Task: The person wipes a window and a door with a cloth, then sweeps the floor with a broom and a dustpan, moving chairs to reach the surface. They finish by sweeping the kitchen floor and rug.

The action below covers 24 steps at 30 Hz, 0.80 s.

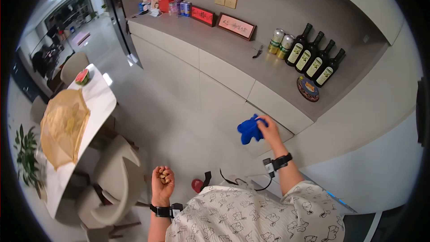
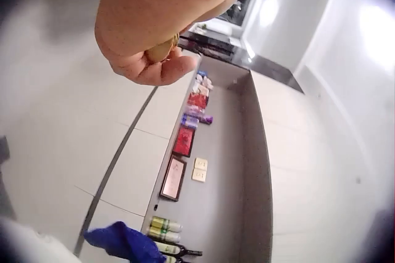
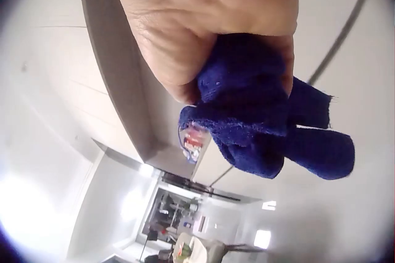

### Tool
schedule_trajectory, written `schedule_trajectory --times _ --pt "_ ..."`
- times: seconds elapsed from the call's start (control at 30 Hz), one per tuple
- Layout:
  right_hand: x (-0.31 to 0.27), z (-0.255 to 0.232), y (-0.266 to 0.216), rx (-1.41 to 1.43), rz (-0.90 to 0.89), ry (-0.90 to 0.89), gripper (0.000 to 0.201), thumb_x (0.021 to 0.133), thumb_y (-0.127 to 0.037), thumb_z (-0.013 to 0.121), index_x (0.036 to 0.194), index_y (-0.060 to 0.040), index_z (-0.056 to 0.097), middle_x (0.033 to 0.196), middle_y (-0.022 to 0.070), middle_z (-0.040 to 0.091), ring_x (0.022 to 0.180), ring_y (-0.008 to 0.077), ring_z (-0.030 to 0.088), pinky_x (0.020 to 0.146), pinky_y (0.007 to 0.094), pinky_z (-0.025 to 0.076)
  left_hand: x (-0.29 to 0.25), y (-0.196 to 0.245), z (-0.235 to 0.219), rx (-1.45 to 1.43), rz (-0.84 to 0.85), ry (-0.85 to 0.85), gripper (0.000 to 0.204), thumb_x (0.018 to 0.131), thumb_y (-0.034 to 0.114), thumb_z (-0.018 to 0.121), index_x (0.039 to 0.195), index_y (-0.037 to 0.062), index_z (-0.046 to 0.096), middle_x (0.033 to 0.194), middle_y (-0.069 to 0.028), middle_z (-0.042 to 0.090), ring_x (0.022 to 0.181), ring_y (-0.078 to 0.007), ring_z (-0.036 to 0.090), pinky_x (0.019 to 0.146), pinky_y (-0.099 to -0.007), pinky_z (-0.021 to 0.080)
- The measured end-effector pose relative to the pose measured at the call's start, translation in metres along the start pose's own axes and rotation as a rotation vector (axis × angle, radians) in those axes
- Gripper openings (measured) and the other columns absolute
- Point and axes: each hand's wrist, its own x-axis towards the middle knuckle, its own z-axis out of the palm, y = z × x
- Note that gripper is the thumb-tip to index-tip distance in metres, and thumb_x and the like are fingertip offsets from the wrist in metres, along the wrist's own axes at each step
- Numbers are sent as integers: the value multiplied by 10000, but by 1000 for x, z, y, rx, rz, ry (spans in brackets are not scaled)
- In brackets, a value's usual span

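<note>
My left hand (image 1: 162, 190) is held palm up at waist height, fingers curled round several small tan-brown nuts (image 1: 164, 177). One of these nuts (image 2: 160, 51) shows between the fingers in the left wrist view. Out to the right, my right hand (image 1: 271, 133) pinches a bunched blue cloth (image 1: 250, 130) in front of the pale drawers. In the right wrist view the soft, fuzzy cloth (image 3: 247, 102) hangs below the fingers in rounded, finger-like flaps. Part of it is hidden inside the hand.
Ahead, a grey counter (image 1: 264, 69) bears dark bottles (image 1: 309, 56), cans (image 1: 281, 44), a round patterned tin (image 1: 308, 88) and framed signs (image 1: 236, 26). On the left stands a white table (image 1: 101, 92) with a mesh food cover (image 1: 65, 127), watermelon (image 1: 82, 77) and a nearby chair (image 1: 117, 179).
</note>
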Motion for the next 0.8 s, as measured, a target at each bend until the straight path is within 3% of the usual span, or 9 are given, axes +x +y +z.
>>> schedule_trajectory --times 0.1,0.17,0.3,0.4,0.43,0.5,0.6,0.67,0.8 --pt "8 -46 1 -41 -131 195 139 800 -160 545 917 -92 575 699 0 527 603 55 467 533 201 379 10 6 25 90 17 29 188 862 185 451 744 43 486 767 -61 516 636 -117 473 462 -178 384" --pt "8 -76 3 -28 -58 278 128 810 -135 530 915 -72 569 734 6 545 658 72 488 591 208 395 17 8 30 114 4 35 186 862 181 448 743 44 486 766 -61 514 633 -116 471 461 -180 382" --pt "14 -116 41 -173 -46 487 171 817 -137 532 958 -41 543 900 77 575 840 170 521 772 274 400 11 0 29 104 -2 80 179 859 175 445 740 47 482 755 -64 505 617 -112 458 451 -178 370" --pt "11 -123 63 -545 -150 569 194 807 -146 550 965 -34 534 944 140 570 858 288 535 788 332 408 5 4 22 60 -55 91 166 850 170 447 742 49 478 746 -65 494 601 -107 445 429 -171 340" --pt "4 -120 64 -710 -177 608 187 798 -137 548 953 -34 535 933 141 566 872 319 518 784 371 403 -1 7 24 94 -26 174 163 844 172 451 736 51 471 734 -60 484 579 -102 432 401 -163 302" --pt "-11 -96 25 -792 -330 553 160 796 -117 536 941 -52 542 922 127 559 896 313 493 803 393 375 -13 17 19 54 4 141 174 841 177 461 718 55 476 739 -55 491 574 -100 434 389 -167 293" --pt "-24 -36 10 -841 -498 322 187 761 -87 569 942 -54 540 955 126 533 919 310 477 806 398 372 -31 25 15 26 31 133 182 839 190 468 708 65 469 729 -45 486 544 -91 415 363 -170 265" --pt "-20 1 -9 -832 -474 253 212 738 -79 589 943 -57 542 976 119 521 942 308 467 807 402 376 -31 29 22 112 83 111 176 857 194 433 745 59 448 722 -54 475 537 -91 396 377 -162 270" --pt "59 83 -35 -748 -602 151 234 718 -68 610 940 -68 534 959 108 514 919 308 464 797 394 389 19 19 54 102 136 51 193 869 202 416 748 56 445 727 -53 466 535 -90 383 383 -169 274"
